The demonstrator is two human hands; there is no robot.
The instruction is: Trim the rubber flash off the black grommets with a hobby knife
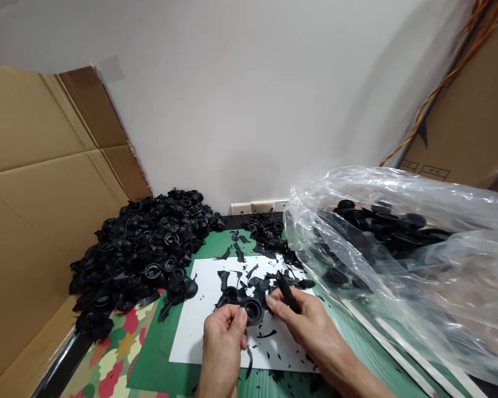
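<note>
At lower centre, the left hand (224,335) pinches a black, ring-shaped, rubber-like part (254,313), probably light, pliable and best held by its rim; the right hand (306,317) grips a black rod-shaped tool (288,293).

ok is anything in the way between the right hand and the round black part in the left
Nothing visible is: the small gap between the right hand and the round black part, pinched in the left hand, looks open. Loose black scraps lie on the white sheet below.
</note>
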